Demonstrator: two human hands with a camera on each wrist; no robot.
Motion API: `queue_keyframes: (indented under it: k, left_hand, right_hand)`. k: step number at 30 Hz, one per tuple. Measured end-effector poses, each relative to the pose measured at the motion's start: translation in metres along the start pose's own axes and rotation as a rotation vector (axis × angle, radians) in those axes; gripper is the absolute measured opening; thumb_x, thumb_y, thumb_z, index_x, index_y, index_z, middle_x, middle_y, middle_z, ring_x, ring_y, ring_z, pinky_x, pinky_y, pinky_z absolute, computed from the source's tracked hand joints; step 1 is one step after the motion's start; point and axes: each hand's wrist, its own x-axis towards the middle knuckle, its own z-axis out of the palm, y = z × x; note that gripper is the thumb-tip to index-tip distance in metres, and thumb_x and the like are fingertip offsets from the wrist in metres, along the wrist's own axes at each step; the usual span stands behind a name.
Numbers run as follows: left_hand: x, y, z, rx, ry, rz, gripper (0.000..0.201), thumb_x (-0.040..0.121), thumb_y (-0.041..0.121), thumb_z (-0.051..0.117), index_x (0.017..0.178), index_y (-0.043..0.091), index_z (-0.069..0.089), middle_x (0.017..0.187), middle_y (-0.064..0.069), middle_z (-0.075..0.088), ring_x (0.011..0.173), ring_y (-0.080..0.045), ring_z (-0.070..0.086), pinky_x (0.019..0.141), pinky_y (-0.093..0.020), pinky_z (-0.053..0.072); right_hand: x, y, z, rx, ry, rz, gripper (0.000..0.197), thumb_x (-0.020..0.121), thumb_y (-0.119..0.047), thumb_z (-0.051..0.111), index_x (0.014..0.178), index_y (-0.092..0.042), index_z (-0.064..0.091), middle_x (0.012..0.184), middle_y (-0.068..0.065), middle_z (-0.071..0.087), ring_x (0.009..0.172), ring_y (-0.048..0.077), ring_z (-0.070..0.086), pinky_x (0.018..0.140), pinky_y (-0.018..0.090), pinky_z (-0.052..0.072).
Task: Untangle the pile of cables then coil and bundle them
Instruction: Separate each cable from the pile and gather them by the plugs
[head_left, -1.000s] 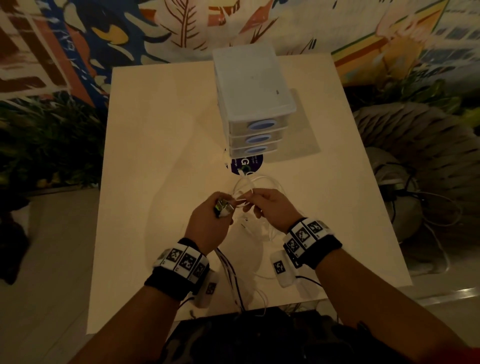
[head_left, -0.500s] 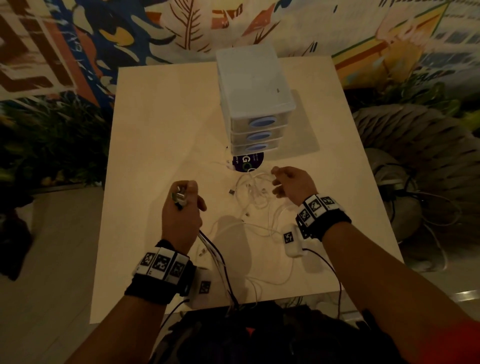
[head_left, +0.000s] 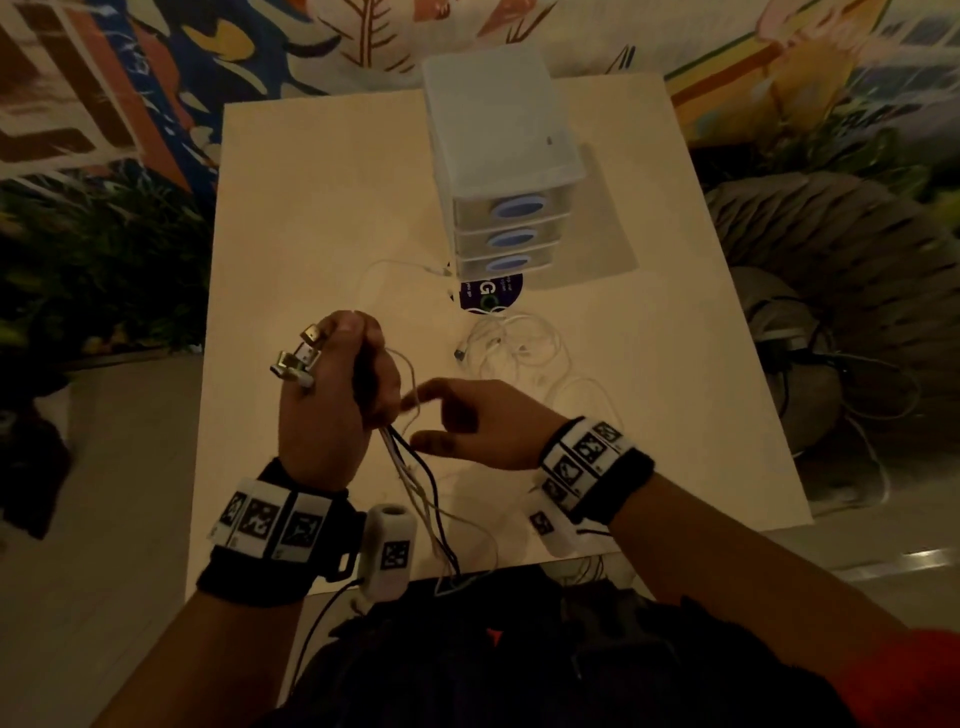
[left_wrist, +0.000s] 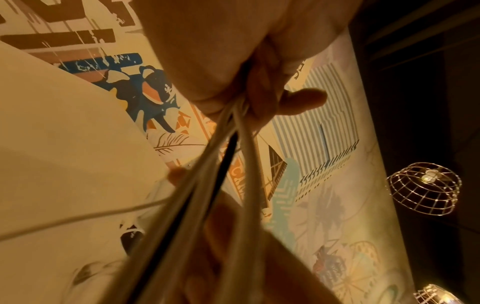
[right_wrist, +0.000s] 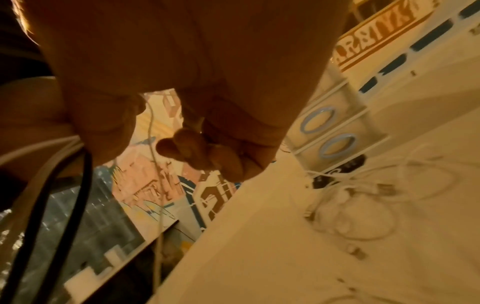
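My left hand (head_left: 332, 410) is fisted around a bunch of cables (head_left: 415, 488), white ones and a black one, with their metal plugs (head_left: 298, 358) sticking out past my knuckles. The loose lengths hang down over the near edge of the table (head_left: 311, 218). My right hand (head_left: 483, 426) sits just beside the bunch below that fist, thumb and forefinger apart and curved toward it. One thin white strand runs by those fingers, but I cannot tell whether they have it pinched.

To do this step well, I judge I should keep the plugs level in the left fist and run the right fingers down the strands to comb out crossings before winding any loops.

The remaining tangle (head_left: 514, 343) lies toward the middle of the table, in front of the drawer box (head_left: 498, 135): thin, glossy, springy white cords in loose rings, likely to snag on their plugs. The tabletop looks smooth and pale.
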Motion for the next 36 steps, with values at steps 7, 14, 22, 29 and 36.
queue_keyframes:
  k: [7,14,22,29,36]
  left_hand:
    - [-0.002,0.012,-0.004,0.010,0.046,0.112,0.032,0.108,0.027,0.035,0.084,0.019,0.053,0.052,-0.001,0.042,0.042,-0.015,0.027,0.044,-0.024,0.027]
    - [-0.001,0.033,-0.020,0.103,0.269,0.273,0.034,0.110,0.033,0.035,0.083,0.023,0.053,0.057,0.004,0.038,0.044,-0.013,0.027,0.044,-0.026,0.023]
    - [0.003,0.026,-0.020,0.329,0.454,0.155,0.032,0.102,0.040,0.053,0.072,0.029,0.057,0.065,0.012,0.057,0.048,-0.004,0.041,0.046,-0.021,0.035]
    - [-0.014,0.013,0.049,0.651,-0.138,0.202,0.021,0.102,0.026,0.053,0.107,0.016,0.070,0.072,0.023,0.065,0.054,0.002,0.053,0.054,-0.008,0.039]
    - [-0.017,-0.008,0.069,0.808,-0.292,0.219,0.020,0.103,0.033,0.054,0.085,0.031,0.062,0.077,0.017,0.066,0.068,-0.004,0.061,0.064,-0.022,0.048]
  right_hand:
    - [0.003,0.014,-0.019,0.023,0.122,-0.018,0.029,0.098,-0.050,0.051,0.076,-0.036,0.065,0.086,-0.003,0.070,0.087,0.019,0.066,0.089,0.044,0.051]
    - [-0.045,0.073,-0.052,-0.125,0.171,0.225,0.032,0.099,-0.050,0.052,0.074,-0.034,0.065,0.076,-0.014,0.066,0.074,0.009,0.059,0.079,0.036,0.048]
    - [-0.114,0.100,-0.058,-0.046,0.370,0.273,0.050,0.096,-0.058,0.043,0.067,-0.024,0.063,0.075,-0.003,0.061,0.074,0.012,0.060,0.078,0.033,0.047]
    - [-0.101,0.022,-0.082,-0.052,0.378,0.031,0.045,0.104,-0.049,0.037,0.070,-0.022,0.049,0.064,-0.007,0.050,0.060,0.004,0.046,0.061,0.019,0.037]
    - [-0.082,-0.012,-0.088,-0.118,0.306,-0.074,0.037,0.104,-0.046,0.038,0.070,-0.036,0.048,0.067,-0.015,0.054,0.065,0.003,0.050,0.067,0.022,0.041]
